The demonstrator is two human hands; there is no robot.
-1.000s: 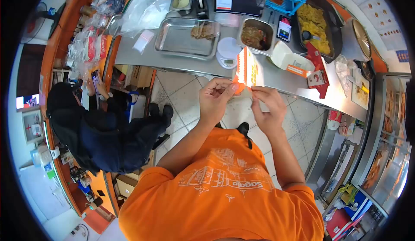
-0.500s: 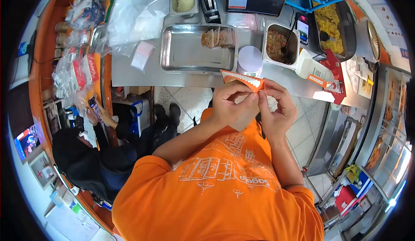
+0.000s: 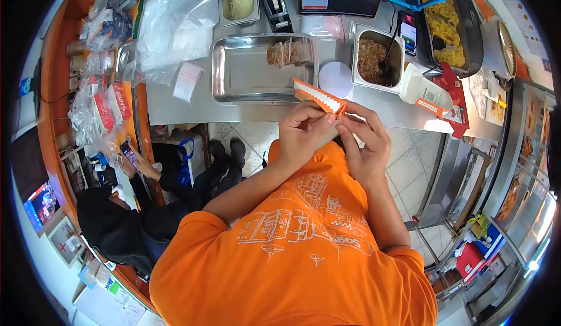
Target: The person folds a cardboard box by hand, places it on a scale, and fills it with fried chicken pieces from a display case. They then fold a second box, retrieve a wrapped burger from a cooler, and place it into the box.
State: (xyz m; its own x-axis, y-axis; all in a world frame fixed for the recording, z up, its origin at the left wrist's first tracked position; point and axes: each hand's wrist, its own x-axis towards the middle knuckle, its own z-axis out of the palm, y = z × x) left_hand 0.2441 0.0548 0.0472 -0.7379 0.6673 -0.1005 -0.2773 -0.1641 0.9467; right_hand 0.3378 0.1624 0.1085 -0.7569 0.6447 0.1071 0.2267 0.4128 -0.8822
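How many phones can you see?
2. One phone lies on the counter beside the pan of chopped filling. The other phone is in the hand of the seated person at left. More may be hidden.

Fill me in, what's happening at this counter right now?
A person in an orange shirt holds a folded orange-and-white paper carton at one end, left hand and right hand both pinching it, above the steel counter. Behind it sit a steel tray with wrapped pieces, a white scale and a pan of filling. Another person in dark clothes sits to the left holding a phone.
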